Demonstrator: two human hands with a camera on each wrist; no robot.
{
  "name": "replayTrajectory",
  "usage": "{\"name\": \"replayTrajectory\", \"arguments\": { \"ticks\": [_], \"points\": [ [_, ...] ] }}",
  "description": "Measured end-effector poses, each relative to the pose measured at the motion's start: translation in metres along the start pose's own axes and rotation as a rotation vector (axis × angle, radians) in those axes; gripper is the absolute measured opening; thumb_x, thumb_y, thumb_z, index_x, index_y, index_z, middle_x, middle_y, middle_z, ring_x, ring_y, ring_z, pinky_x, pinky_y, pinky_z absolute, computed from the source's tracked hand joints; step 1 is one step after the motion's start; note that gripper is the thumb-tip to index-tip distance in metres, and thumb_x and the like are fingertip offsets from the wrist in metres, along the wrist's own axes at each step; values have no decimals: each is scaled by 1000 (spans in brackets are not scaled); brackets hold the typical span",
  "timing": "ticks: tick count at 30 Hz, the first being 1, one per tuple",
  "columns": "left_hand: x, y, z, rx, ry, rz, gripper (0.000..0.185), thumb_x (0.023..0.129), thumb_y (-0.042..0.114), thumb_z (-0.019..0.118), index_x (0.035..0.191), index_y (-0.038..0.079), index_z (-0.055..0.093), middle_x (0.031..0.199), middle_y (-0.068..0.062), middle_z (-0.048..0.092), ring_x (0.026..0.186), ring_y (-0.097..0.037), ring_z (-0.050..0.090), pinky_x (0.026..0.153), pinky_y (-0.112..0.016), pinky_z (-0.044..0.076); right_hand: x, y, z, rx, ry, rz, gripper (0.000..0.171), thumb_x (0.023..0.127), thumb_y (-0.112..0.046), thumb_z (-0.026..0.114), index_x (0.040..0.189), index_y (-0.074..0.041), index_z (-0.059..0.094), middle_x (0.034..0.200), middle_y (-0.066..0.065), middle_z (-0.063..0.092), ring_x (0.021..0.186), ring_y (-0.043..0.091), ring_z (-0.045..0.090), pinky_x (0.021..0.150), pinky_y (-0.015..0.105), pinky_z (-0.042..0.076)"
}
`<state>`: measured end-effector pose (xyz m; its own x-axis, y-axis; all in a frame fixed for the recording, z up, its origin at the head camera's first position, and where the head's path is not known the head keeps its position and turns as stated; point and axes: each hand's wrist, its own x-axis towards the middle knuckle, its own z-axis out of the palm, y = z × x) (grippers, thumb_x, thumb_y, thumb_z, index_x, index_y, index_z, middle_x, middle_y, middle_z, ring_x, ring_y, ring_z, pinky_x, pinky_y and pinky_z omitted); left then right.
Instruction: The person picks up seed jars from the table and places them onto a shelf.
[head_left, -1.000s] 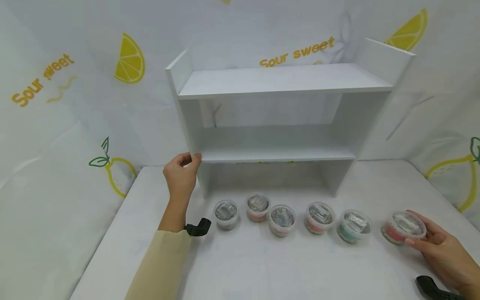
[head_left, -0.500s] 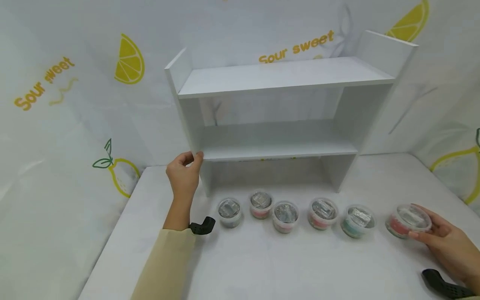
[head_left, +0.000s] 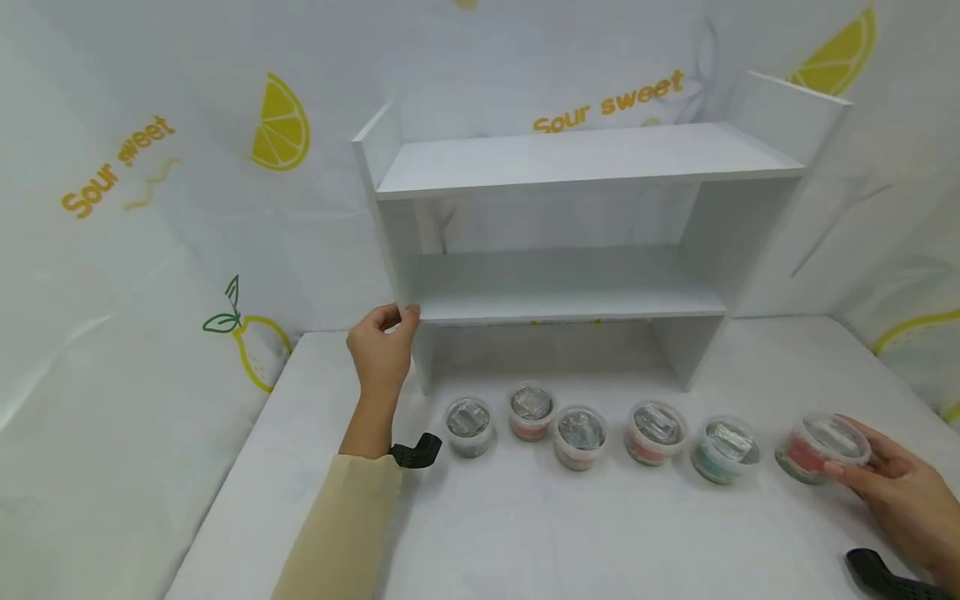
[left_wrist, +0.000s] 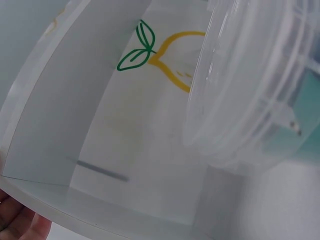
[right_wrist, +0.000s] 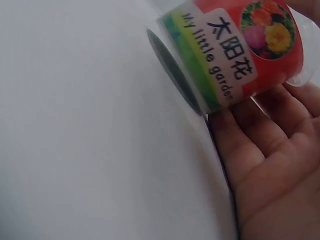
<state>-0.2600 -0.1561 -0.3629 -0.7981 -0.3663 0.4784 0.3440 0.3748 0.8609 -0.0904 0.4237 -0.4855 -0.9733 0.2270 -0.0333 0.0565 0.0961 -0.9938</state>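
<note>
My left hand (head_left: 381, 352) grips the left upright of a white shelf unit (head_left: 570, 287), thumb and fingers pinching its front edge level with the middle board. In the left wrist view, curled fingertips (left_wrist: 22, 222) show at the shelf's edge, and a clear plastic tub (left_wrist: 250, 90) with teal on its side fills the right. At the far right of the table, my right hand (head_left: 903, 492) holds a red-labelled plastic tub (head_left: 810, 454) from its right side. The label reads "My little garden" with flowers; its green base tilts close over the white surface in the right wrist view.
Several lidded tubs with foil packets on top stand in a loose row before the shelf, from a grey-white tub (head_left: 469, 429) to a teal tub (head_left: 723, 452). A lemon-printed white sheet (head_left: 225, 225) hangs behind and at the sides of the white table (head_left: 570, 533).
The scene shifts slightly rightward as the head camera moves. Both hands keep their holds, and the tubs and shelf stay in place.
</note>
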Motion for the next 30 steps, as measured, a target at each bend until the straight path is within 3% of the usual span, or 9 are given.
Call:
{"name": "replayTrajectory", "arguments": {
  "ticks": [1, 4, 7, 9, 11, 14, 18, 22, 30],
  "points": [
    [1, 1, 1, 4, 2, 8, 27, 87, 29, 73, 90, 2, 75, 88, -10, 74, 91, -20, 69, 66, -31, 55, 1, -3, 2, -1, 15, 0, 86, 95, -7, 62, 158, -27, 7, 148, -22, 25, 112, -24, 37, 81, 0, 43],
    [1, 3, 3, 8, -4, 8, 28, 88, 30, 72, 91, 3, 75, 90, -10, 74, 93, -20, 69, 67, -31, 55, 3, -13, 8, 47, 51, -4, 85, 95, -8, 63, 158, -27, 10, 154, -24, 20, 120, -22, 34, 72, -1, 44],
    [0, 3, 5, 12, -21, -9, 29, 88, 32, 72, 92, 4, 75, 90, -8, 73, 92, -19, 68, 66, -29, 55, 3, -28, 16, -123, 149, -30, 82, 95, -16, 65, 158, -27, 14, 158, -21, 17, 125, -21, 31, 71, -3, 42],
    [0, 3, 7, 14, -25, -13, 30, 88, 33, 72, 92, 4, 75, 90, -8, 73, 92, -19, 68, 65, -29, 54, 3, -41, 26, -58, 185, -95, 79, 93, -10, 66, 157, -22, 21, 154, -14, 34, 124, -17, 39, 73, -2, 43],
    [-1, 3, 8, 7, -25, -10, 30, 88, 33, 72, 92, 4, 75, 90, -8, 73, 91, -20, 68, 64, -30, 54, 2, -57, 38, -14, 225, -164, 74, 91, -5, 67, 155, -19, 31, 139, -15, 52, 109, -17, 52, 73, -1, 45],
    [-1, 3, 8, 2, -29, -7, 31, 88, 35, 71, 94, 5, 75, 91, -7, 74, 91, -20, 68, 65, -32, 56, 1, -84, 58, 191, 195, -293, 72, 85, 10, 68, 149, -12, 43, 115, -18, 60, 98, -11, 60, 75, 3, 48],
    [-3, 4, 8, 6, -34, -7, 30, 88, 35, 71, 95, 5, 75, 91, -7, 74, 91, -20, 70, 67, -34, 58, -2, -120, 85, 229, 161, -407, 67, 83, 16, 66, 144, -8, 49, 119, -10, 62, 103, -4, 61, 78, 6, 49],
    [-3, 6, 7, 4, -16, 6, 27, 88, 31, 72, 93, 4, 75, 89, -8, 75, 90, -21, 70, 67, -36, 58, 1, -150, 114, 319, 31, -493, 65, 82, 24, 60, 141, -2, 50, 122, -2, 64, 106, 3, 63, 80, 12, 53],
    [-3, 7, 4, -1, 6, 7, 27, 88, 31, 72, 93, 4, 76, 90, -8, 75, 90, -21, 71, 65, -32, 57, 30, -208, 160, 151, -80, -427, 66, 86, 6, 69, 146, -7, 45, 123, -8, 62, 110, 0, 60, 83, 9, 50]
  ]
}}
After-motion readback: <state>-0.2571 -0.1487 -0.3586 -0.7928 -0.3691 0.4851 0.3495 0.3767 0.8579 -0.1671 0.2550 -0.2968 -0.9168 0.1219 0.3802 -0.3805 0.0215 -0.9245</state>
